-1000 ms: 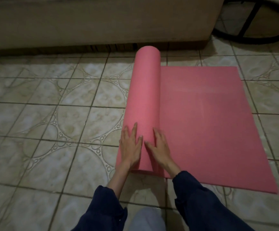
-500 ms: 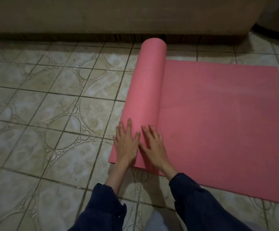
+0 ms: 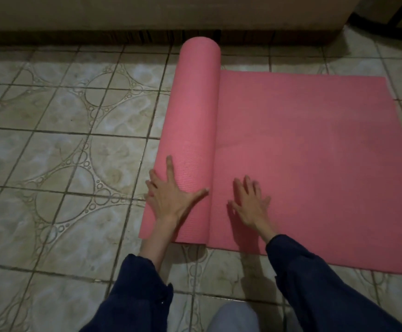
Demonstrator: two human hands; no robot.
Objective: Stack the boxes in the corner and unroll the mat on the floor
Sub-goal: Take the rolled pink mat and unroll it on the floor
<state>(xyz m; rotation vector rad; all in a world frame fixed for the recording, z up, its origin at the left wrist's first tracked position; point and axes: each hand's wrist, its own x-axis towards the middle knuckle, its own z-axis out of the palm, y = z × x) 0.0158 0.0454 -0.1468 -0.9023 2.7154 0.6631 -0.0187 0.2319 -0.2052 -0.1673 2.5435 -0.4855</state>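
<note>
A pink mat (image 3: 315,149) lies partly unrolled on the tiled floor, its flat part spreading to the right. The rolled part (image 3: 192,121) stands as a thick tube along the mat's left side, running away from me. My left hand (image 3: 171,195) rests flat on the near end of the roll, fingers spread and thumb pointing right. My right hand (image 3: 250,202) lies flat with spread fingers on the unrolled sheet, just right of the roll. No boxes are in view.
Patterned beige tiles (image 3: 63,164) stretch to the left of the roll. A beige sofa base (image 3: 147,13) runs along the far edge, close to the roll's far end. A dark curved frame (image 3: 387,29) sits at the top right. My knee (image 3: 233,317) shows at the bottom.
My right hand has left the roll and now lies on the flat sheet. My left hand has stayed on the roll and spread wider. The roll has shifted left.
</note>
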